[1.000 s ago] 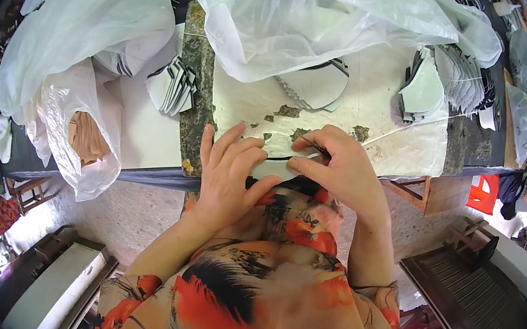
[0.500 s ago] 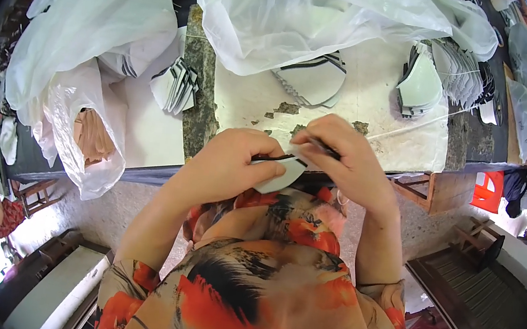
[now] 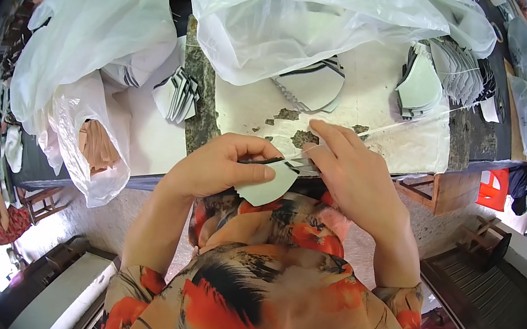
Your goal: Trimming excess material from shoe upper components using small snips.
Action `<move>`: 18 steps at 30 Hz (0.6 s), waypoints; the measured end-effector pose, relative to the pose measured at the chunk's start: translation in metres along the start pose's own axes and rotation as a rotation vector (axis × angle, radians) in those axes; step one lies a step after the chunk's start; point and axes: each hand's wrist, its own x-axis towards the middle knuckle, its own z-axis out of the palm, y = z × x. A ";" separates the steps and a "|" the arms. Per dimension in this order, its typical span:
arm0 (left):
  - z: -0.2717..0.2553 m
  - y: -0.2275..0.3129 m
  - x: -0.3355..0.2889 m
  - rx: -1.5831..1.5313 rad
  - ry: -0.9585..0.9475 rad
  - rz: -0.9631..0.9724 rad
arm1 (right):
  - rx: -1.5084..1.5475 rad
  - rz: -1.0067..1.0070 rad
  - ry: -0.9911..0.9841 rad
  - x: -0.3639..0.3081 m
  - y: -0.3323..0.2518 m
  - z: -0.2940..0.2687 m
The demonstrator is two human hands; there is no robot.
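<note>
Pinched in my left hand point(image 3: 220, 167) is a small pale green fabric piece point(image 3: 268, 186) with a curved outline and a dark upper edge. My left thumb lies flat over it, above my lap. My right hand point(image 3: 358, 177) is just beside the piece, its fingers bent together around a thin white thread point(image 3: 385, 126). That thread runs from the piece's corner past my right fingers toward the stacks at the right. Whatever else lies under my right palm is hidden.
Similar pieces lie stacked at the table's middle point(image 3: 317, 85), right point(image 3: 418, 92) and left point(image 3: 178, 97). Big translucent plastic bags point(image 3: 253, 37) cover the far side. Another bag point(image 3: 108, 181) at the left holds tan fabric point(image 3: 96, 146). A wooden stool point(image 3: 421, 190) stands under the table.
My right hand has turned palm down, fingers stretched farther forward; a dark thing by its fingers no longer shows. More of the fabric piece shows in my left hand.
</note>
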 end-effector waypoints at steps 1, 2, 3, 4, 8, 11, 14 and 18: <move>0.002 0.001 -0.001 0.003 0.000 -0.001 | -0.025 0.014 -0.002 0.000 0.001 0.001; 0.006 0.001 -0.003 -0.046 0.029 0.008 | -0.025 0.012 0.000 0.001 0.001 0.002; 0.009 0.002 -0.004 -0.095 0.057 0.017 | -0.019 0.014 -0.019 0.002 0.001 0.002; 0.010 0.000 -0.004 -0.092 0.059 0.018 | -0.013 0.016 -0.037 0.002 0.001 0.003; 0.020 -0.010 -0.003 -0.200 0.096 0.034 | 0.041 -0.020 -0.006 0.002 0.006 0.004; 0.029 -0.013 -0.002 -0.226 0.132 0.056 | 0.055 0.035 -0.083 0.003 0.005 0.005; 0.035 -0.012 -0.001 -0.247 0.151 0.073 | 0.171 0.024 -0.061 0.006 0.005 0.000; 0.038 -0.013 0.001 -0.307 0.150 0.064 | 0.391 -0.003 -0.164 0.007 0.017 -0.004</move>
